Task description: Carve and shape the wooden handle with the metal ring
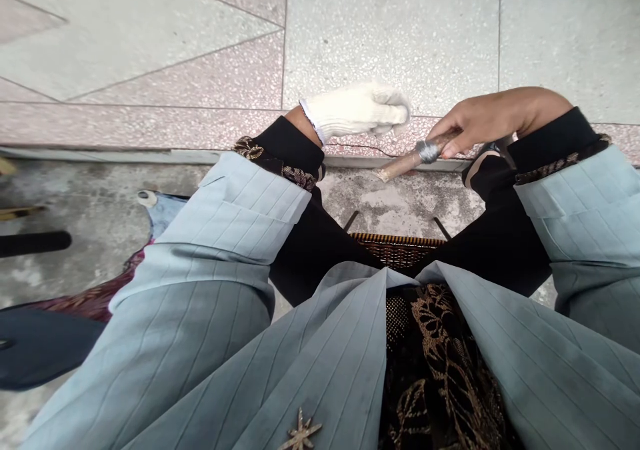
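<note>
My left hand wears a white knitted glove and is held low over the floor's edge. Its fingers are curled together, and whatever they may pinch is hidden and blurred. Bare fingers of my right hand close around the upper end of a short wooden stick. Grey wire or tape is wound about the stick near my fingertips. The stick slants down to the left, its pale worn end pointing toward the concrete. A thin dark strand runs between the glove and the stick.
Ahead lies a speckled tile floor, bordered by a narrow raised edge. Below me a woven seat shows between my knees, over rough concrete. At left are a dark rounded seat, patterned cloth and a black bar.
</note>
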The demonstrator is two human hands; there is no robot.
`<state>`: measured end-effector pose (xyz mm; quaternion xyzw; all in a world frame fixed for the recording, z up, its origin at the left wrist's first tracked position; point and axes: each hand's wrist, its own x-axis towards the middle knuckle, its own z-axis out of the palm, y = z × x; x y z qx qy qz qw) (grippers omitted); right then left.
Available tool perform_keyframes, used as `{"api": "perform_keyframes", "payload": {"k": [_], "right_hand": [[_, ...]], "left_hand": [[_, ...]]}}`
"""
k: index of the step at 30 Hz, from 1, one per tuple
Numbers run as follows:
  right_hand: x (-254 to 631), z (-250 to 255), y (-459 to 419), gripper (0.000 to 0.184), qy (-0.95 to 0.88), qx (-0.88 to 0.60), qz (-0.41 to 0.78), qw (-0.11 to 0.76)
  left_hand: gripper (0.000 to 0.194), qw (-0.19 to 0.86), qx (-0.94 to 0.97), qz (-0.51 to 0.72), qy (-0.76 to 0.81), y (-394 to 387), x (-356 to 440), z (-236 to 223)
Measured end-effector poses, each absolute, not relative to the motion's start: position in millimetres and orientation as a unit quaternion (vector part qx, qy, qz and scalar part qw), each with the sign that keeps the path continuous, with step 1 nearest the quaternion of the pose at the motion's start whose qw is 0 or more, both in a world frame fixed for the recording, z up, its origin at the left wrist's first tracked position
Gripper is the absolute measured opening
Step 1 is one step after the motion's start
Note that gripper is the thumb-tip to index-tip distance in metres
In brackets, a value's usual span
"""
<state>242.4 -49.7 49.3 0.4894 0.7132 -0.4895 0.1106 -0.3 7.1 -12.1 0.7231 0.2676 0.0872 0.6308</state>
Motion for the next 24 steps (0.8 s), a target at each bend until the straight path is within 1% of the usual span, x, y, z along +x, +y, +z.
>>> {"api": "perform_keyframes", "payload": {"k": [1,2,4,6,7,8,9,10,12,16,19,22,24], "right_hand": [[244,57,-52,0.032,0.692,0.477,-0.533,0.097],[245,63,-55,0.032,0.671,0.475,-0.568,0.047],[246,71,-58,0.026,0.648,0.470,-0.589,-0.106],[246,69,-58,0.020,0.632,0.485,-0.548,-0.254],[245,65,-57,0.021,0.624,0.501,-0.518,-0.302],[245,61,-55,0.025,0.614,0.523,-0.492,-0.327],[244,56,-53,0.028,0.606,0.547,-0.472,-0.332],[243,52,-51,0.030,0.603,0.573,-0.452,-0.322],[242,47,-47,0.030,0.614,0.617,-0.415,-0.266],[240,48,-41,0.019,0.670,0.674,-0.303,-0.070],[241,48,-38,0.025,0.711,0.650,-0.264,0.047],[243,44,-37,0.027,0.734,0.612,-0.281,0.087],[245,42,-38,0.025,0.744,0.584,-0.313,0.084]], "left_hand": [[0.015,0.646,0.708,0.107,0.264,8,-1,-12],[0.013,0.658,0.697,0.127,0.256,8,-1,-12],[0.014,0.663,0.694,0.151,0.235,8,0,-13],[0.019,0.663,0.698,0.155,0.219,6,2,-15],[0.020,0.668,0.698,0.145,0.215,5,3,-17],[0.020,0.675,0.694,0.128,0.214,4,5,-18],[0.019,0.681,0.691,0.113,0.214,2,6,-20],[0.019,0.682,0.692,0.095,0.216,1,8,-21],[0.020,0.671,0.705,0.059,0.223,-2,10,-20],[0.021,0.635,0.733,0.048,0.240,-5,11,-13],[0.025,0.635,0.729,0.070,0.243,-5,7,-5],[0.022,0.607,0.744,0.092,0.264,-2,3,1],[0.023,0.567,0.770,0.106,0.274,2,0,3]]}}
